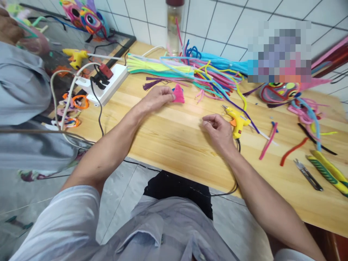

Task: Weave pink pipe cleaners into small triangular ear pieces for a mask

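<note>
My left hand pinches a small bright pink fuzzy triangle by its left edge, with a bit of blue showing behind it. The piece is just above or on the wooden table; I cannot tell which. Over the table to the right, my right hand has its thumb and fingertips drawn together. Whether anything tiny sits between them is hidden. Right beside that hand lies a yellow hot glue gun, its nozzle pointing to the upper left. Bundles of coloured pipe cleaners lie behind both hands.
A white power strip with plugs and cables stands at the left. Loose pipe cleaners, small snips and yellow-green pliers lie right. A bottle stands by the tiled wall. Another person's sleeve is at far left.
</note>
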`<state>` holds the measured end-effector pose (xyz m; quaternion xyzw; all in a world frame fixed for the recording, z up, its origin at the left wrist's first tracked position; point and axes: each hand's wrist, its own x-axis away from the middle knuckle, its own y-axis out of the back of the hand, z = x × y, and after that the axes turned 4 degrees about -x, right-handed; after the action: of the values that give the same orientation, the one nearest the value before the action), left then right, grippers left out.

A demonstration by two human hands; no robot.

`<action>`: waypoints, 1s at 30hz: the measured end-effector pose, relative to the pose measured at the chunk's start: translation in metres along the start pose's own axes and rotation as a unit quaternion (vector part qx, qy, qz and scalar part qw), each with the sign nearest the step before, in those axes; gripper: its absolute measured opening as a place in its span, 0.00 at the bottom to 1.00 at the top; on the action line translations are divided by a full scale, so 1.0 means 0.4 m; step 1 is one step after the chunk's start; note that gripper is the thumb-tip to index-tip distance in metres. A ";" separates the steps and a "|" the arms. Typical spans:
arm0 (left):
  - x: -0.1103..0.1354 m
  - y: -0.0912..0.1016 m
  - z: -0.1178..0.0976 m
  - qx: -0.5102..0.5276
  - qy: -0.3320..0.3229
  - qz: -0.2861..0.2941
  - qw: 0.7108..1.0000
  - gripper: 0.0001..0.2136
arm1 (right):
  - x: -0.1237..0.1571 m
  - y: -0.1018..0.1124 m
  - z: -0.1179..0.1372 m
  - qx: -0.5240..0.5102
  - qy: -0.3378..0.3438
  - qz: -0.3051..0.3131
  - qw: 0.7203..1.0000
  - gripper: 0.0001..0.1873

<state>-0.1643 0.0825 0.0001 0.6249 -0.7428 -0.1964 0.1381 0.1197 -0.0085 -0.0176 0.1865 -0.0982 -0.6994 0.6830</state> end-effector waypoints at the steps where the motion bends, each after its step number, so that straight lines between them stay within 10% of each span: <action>1: 0.009 -0.016 -0.018 0.002 0.002 0.037 0.999 0.04 | -0.001 0.000 0.002 -0.002 0.003 -0.001 1.000 0.10; 6: 0.034 -0.078 -0.076 -0.089 -0.036 0.163 0.982 0.06 | 0.000 0.001 0.008 -0.010 0.020 -0.007 1.000 0.11; 16: 0.032 -0.085 -0.096 -0.269 -0.051 0.149 0.950 0.17 | 0.001 -0.002 0.003 -0.023 0.021 0.005 0.999 0.10; 24: 0.080 -0.190 -0.179 -0.455 -0.040 0.131 0.880 0.22 | 0.000 0.001 -0.010 -0.022 0.007 0.013 1.000 0.11; 30: 0.057 -0.196 -0.135 -0.253 -0.020 0.121 0.960 0.07 | 0.001 -0.003 -0.017 -0.020 0.008 0.015 1.000 0.10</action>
<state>-0.0756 0.0427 0.0108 0.4708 -0.7416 -0.3720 0.2999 0.1213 -0.0082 -0.0245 0.1764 -0.0813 -0.6898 0.6975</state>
